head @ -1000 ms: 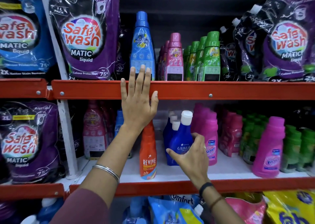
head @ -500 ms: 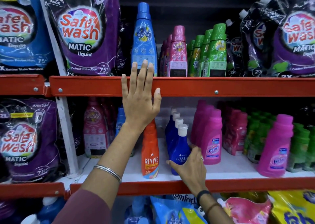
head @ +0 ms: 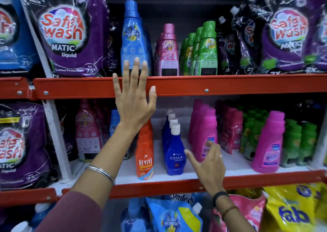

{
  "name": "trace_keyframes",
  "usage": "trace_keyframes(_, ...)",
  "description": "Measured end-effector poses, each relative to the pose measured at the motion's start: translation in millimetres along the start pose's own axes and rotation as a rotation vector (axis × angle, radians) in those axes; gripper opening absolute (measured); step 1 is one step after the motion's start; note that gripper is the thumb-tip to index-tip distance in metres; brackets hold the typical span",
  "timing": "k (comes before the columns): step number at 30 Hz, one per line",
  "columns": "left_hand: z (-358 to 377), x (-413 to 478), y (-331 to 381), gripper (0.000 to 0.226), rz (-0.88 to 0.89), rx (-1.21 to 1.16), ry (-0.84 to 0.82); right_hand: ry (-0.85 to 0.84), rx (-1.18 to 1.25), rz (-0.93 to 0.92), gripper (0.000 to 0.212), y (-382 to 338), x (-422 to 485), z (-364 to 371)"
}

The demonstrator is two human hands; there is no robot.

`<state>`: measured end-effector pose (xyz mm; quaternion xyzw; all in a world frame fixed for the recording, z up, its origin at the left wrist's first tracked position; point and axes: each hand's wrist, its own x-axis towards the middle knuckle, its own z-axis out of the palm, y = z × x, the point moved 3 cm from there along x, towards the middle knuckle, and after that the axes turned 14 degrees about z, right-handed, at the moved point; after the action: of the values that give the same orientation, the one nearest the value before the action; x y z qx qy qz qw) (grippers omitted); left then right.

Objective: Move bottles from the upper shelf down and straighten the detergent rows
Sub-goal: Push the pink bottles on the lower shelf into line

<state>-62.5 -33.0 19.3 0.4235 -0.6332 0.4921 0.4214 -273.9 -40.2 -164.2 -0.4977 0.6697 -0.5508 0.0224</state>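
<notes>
across the whole view runs a red metal upper shelf rail (head: 230, 85), with a second red lower shelf rail (head: 159, 187) under it and a white lower shelf board (head: 159, 162) between them. large purple safe wash liquid pouches (head: 67, 35) stand on the upper shelf at left and right. between them on that shelf stand a tall blue plastic bottle (head: 131, 35), a row of pink bottles with pink caps (head: 169, 51) and a row of green bottles with green caps (head: 206, 49), all upright. on the lower board stand rows of bright pink vanish-type bottles (head: 208, 127), an orange revive bottle (head: 144, 154) and a row of dark blue ujala bottles with white caps (head: 174, 152), lined front to back.

the left hand (head: 133, 101) reaches up from a maroon sleeve, forearm stretched, palm flat toward the shelves, fingers (head: 136, 67) spread wide and gripping nothing; their tips overlap the base of the tall blue bottle. the right hand (head: 208, 162) is raised before the lower shelf, just right of the front ujala bottle, thumb and fingers apart and holding nothing, partly over a pink bottle.
</notes>
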Motion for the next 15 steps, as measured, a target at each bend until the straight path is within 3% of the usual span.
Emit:
trace_keyframes(5, 6, 11, 27, 0.065, 0.037, -0.029, 0.009, 0.270, 0.145, 0.053, 0.055, 38, 49, -58)
trace_keyframes(9, 15, 9, 39, 0.063, 0.037, -0.005, 0.009, 0.427, 0.168, 0.137, 0.058, 79, 93, -92)
trace_keyframes(12, 17, 8, 38, 0.062, 0.034, 0.008, 0.021, 0.402, 0.145, 0.220, 0.074, 102, 116, -102)
trace_keyframes(15, 17, 9, 37, 0.062, 0.031, 0.015, 0.026, 0.252, 0.059, 0.298, 0.086, 119, 130, -100)
